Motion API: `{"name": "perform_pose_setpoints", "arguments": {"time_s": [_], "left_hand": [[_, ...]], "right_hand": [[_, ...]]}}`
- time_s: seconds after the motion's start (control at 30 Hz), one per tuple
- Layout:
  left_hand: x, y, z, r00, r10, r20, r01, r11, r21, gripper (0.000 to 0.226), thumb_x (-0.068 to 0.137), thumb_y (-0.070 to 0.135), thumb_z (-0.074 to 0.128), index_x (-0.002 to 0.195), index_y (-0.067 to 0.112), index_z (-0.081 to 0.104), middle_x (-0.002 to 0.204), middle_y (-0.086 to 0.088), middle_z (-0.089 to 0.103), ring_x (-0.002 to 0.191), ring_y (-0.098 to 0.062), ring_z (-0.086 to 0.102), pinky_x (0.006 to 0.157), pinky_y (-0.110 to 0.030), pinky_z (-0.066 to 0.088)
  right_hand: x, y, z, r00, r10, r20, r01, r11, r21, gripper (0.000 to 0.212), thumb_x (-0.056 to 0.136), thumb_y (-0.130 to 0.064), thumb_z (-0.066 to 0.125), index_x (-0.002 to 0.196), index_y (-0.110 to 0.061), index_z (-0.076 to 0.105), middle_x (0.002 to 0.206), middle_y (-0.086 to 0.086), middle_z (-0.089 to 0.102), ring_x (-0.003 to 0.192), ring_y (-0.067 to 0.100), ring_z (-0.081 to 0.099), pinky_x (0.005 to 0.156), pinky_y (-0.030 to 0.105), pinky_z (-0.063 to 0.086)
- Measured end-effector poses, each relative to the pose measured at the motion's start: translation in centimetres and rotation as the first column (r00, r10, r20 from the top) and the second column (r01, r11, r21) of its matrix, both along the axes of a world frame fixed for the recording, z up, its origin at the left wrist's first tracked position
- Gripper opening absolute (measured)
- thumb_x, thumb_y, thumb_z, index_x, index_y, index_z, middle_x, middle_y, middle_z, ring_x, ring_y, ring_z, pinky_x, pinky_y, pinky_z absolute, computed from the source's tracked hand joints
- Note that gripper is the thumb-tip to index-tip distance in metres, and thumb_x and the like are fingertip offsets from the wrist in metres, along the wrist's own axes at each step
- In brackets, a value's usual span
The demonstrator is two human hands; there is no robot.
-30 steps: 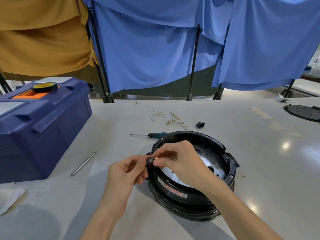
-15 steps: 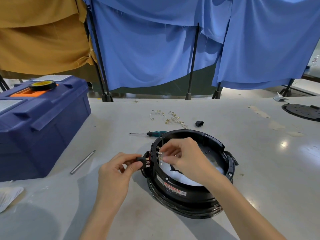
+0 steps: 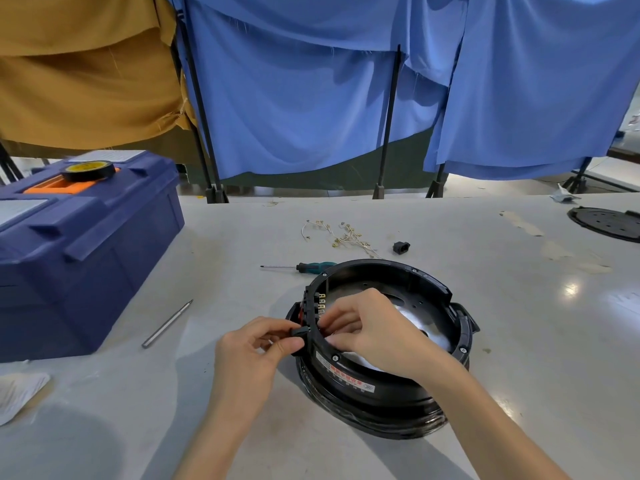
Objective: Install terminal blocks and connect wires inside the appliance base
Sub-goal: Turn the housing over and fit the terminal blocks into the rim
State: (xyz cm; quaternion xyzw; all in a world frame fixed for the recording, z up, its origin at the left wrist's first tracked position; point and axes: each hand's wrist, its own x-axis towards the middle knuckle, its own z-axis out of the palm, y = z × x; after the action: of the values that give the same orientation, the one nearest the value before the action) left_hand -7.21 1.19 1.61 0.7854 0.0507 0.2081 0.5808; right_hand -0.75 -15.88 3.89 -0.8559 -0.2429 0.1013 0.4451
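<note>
A round black appliance base [image 3: 398, 379] sits on the table in front of me. My left hand [image 3: 252, 351] pinches a small black terminal block [image 3: 300, 331] against the outside of the base's left rim. My right hand [image 3: 367, 327] reaches over the rim from inside, its curled fingertips at the same spot, next to a row of brass terminals [image 3: 322, 304]. Whatever the right fingers hold is hidden. Loose wires with brass ends [image 3: 346, 235] lie behind the base, with a second small black block [image 3: 401, 247] beside them.
A green-handled screwdriver [image 3: 304, 267] lies just behind the base. A metal rod [image 3: 167, 323] lies to the left, beside a blue toolbox [image 3: 79, 247] with a tape roll [image 3: 88, 170] on top. A black perforated plate [image 3: 609, 223] rests at far right. Paper [image 3: 17, 393] lies at left.
The base has turned slightly, baring the brass terminals on its rim. My left hand moved the small black block back against the rim; my right hand shifted down to meet it.
</note>
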Motion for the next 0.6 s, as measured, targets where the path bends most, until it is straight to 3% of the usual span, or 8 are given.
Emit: {"name": "perform_pose_setpoints", "arguments": {"time_s": [0.17, 0.3, 0.47, 0.6], "left_hand": [[0.26, -0.05, -0.16, 1.000, -0.003, -0.006, 0.003, 0.999, -0.042, 0.025, 0.068, -0.008, 0.076, 0.074, 0.016, 0.076, 0.072, 0.002, 0.073, 0.068, -0.013, 0.065, 0.070, -0.019, 0.049], [0.27, -0.40, -0.19, 1.000, -0.013, 0.009, 0.013, 1.000, 0.014, 0.029, 0.069, -0.007, 0.075, 0.071, 0.022, 0.074, 0.072, 0.006, 0.068, 0.065, -0.005, 0.061, 0.065, -0.009, 0.042], [0.34, -0.42, -0.43, 0.999, 0.042, 0.011, -0.042, 0.998, -0.044, 0.032, 0.064, -0.006, 0.080, 0.067, 0.026, 0.075, 0.068, 0.007, 0.071, 0.064, -0.010, 0.065, 0.066, -0.012, 0.047], [0.28, -0.39, -0.50, 0.999, 0.039, -0.014, -0.041, 0.989, -0.141, 0.029, 0.065, -0.008, 0.079, 0.070, 0.020, 0.076, 0.069, 0.002, 0.074, 0.065, -0.013, 0.070, 0.066, -0.013, 0.052]], "right_hand": [[-0.03, 0.08, -0.04, 1.000, 0.017, -0.025, -0.017, 1.000, 0.017, 0.023, 0.083, -0.005, 0.071, 0.105, -0.010, 0.073, 0.091, 0.004, 0.075, 0.083, 0.015, 0.073, 0.083, 0.036, 0.059], [0.02, 0.06, -0.08, 1.000, 0.008, -0.021, -0.008, 1.000, 0.025, 0.021, 0.081, -0.005, 0.071, 0.101, -0.011, 0.073, 0.088, 0.004, 0.075, 0.078, 0.016, 0.073, 0.080, 0.036, 0.060], [0.01, 0.16, -0.12, 0.997, -0.068, 0.042, 0.067, 0.997, 0.040, 0.027, 0.073, -0.010, 0.079, 0.095, -0.019, 0.068, 0.082, -0.004, 0.070, 0.071, 0.011, 0.069, 0.075, 0.034, 0.060], [0.17, 0.09, -0.11, 0.982, -0.089, 0.169, 0.107, 0.989, -0.100, 0.056, 0.074, -0.022, 0.080, 0.125, -0.028, 0.059, 0.108, -0.013, 0.056, 0.096, 0.006, 0.055, 0.082, 0.022, 0.048]]}}
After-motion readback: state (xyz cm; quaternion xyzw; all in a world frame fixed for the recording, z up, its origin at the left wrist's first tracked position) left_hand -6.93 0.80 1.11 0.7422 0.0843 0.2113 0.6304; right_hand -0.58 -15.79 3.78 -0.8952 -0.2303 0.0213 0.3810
